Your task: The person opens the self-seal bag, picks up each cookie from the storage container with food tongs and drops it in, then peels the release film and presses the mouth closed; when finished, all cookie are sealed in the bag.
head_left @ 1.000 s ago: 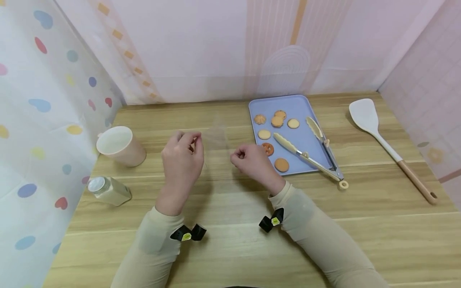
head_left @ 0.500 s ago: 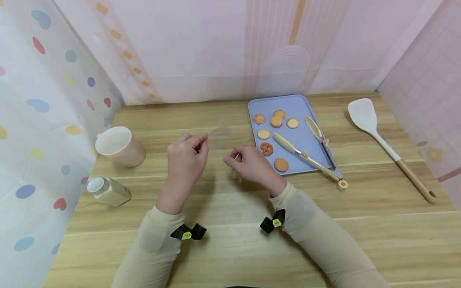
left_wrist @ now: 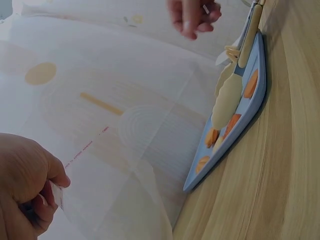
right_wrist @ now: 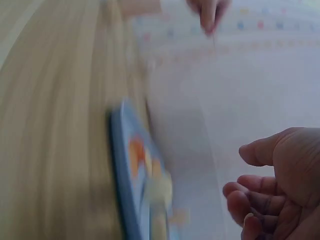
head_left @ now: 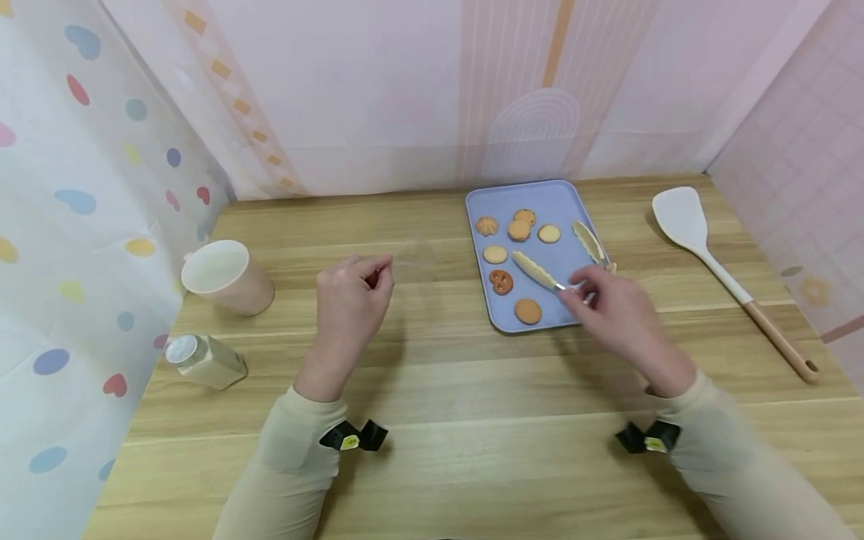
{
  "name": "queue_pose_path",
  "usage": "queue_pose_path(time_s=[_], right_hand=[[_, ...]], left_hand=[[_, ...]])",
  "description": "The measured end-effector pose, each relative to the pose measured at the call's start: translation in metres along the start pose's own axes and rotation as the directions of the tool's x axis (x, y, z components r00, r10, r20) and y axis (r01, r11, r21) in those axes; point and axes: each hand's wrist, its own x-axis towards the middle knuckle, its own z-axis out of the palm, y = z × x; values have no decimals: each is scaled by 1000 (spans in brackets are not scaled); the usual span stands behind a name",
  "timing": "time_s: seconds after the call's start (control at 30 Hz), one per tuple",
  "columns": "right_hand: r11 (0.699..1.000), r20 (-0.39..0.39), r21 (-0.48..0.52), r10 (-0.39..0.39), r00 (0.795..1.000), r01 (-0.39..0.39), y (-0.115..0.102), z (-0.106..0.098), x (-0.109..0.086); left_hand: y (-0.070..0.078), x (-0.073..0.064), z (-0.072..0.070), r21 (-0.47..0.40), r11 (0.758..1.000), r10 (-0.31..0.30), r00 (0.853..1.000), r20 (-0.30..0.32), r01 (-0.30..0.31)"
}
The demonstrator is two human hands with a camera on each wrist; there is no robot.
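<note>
In the head view my left hand (head_left: 352, 311) pinches a clear plastic bag (left_wrist: 86, 147) near the middle of the table. Red lettering runs along the bag in the left wrist view, and it barely shows from above. My right hand (head_left: 621, 315) hovers over the handles of the tongs (head_left: 535, 270), its thumb and fingers loosely bent and apart in the right wrist view. Nothing shows between them there. Cream tips of the tongs lie spread on a blue tray (head_left: 486, 199). Several cookies, including a pretzel-shaped cookie (head_left: 501, 282) and a round cookie (head_left: 528, 310), lie on the tray's left part.
A pink mug (head_left: 232, 281) and a square jar with a white lid (head_left: 208, 362) stand at the left of the table. To the right lies a white spatula (head_left: 682, 214) with a wooden-coloured handle. Patterned curtains enclose the back and sides.
My right hand has left the bag beside my left hand and swung right to the tongs over the tray. My left hand shifted slightly right, still pinching the bag.
</note>
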Motion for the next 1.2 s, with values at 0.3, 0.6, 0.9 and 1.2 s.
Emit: queue_pose_path(time_s=[0.3,0.6,0.9,1.2], right_hand=[[998,-26,-42,52,998,-53,56,-20,-22],[994,48,-78,80,996,-76,72,-10,-27],[996,30,-82,-16,999,18,51,-5,-21],[985,35,-135,113,993,-108,63,1,-18]], left_hand=[[-7,1,1,-38,998,-38,999,26,39],[-9,6,9,-76,993,-89,995,39,92],[-8,9,8,-114,971,-201,976,82,210],[-12,11,5,-137,958,-243,967,78,252]])
